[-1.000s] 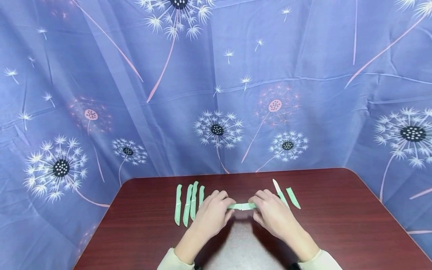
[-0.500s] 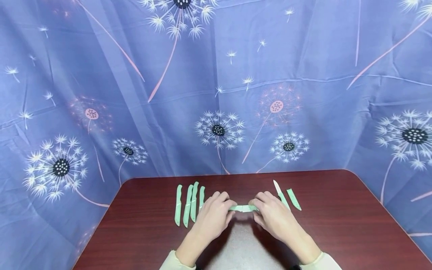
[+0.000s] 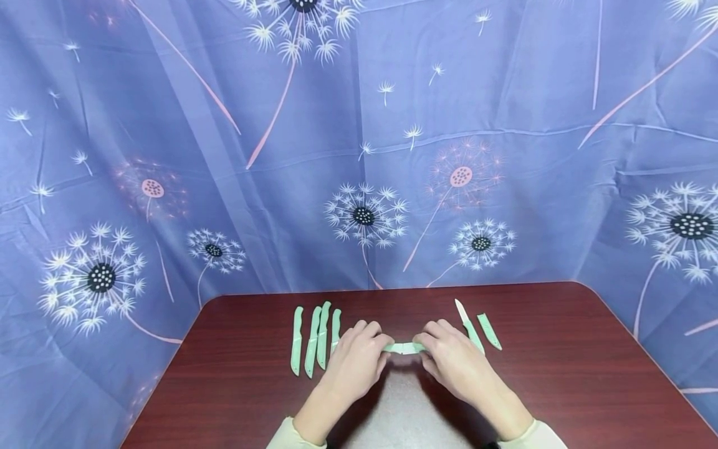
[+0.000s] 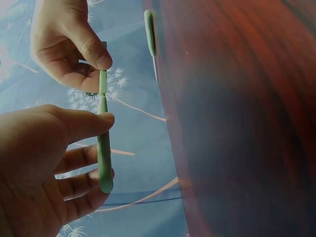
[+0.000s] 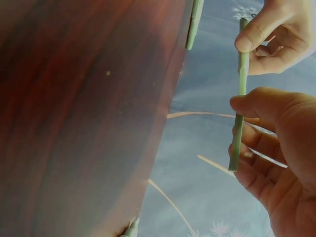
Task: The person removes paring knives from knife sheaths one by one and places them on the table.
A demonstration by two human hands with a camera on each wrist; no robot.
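In the head view, a light-green paring knife (image 3: 395, 348) is held level above the table between both hands. My left hand (image 3: 356, 358) pinches its handle (image 4: 104, 158) between thumb and fingers; the rounded handle end shows in the left wrist view. My right hand (image 3: 453, 358) pinches the matching green sheath (image 5: 237, 138), which lies in line with the handle. Handle and sheath meet at a thin seam between the hands, and no bare blade is plain to see there. The fingers cover much of both parts.
Several green sheathed knives (image 3: 296, 342) lie left of the hands. To the right are an unsheathed knife (image 3: 471, 333) with its white blade pointing away and a loose green sheath (image 3: 489, 330). The dark red table (image 3: 572, 368) ends at a blue dandelion-print curtain (image 3: 538, 206).
Both hands keep their grips on the knife and sheath and stay almost in place. The whole head view shifts very slightly; the things on the table lie as before.
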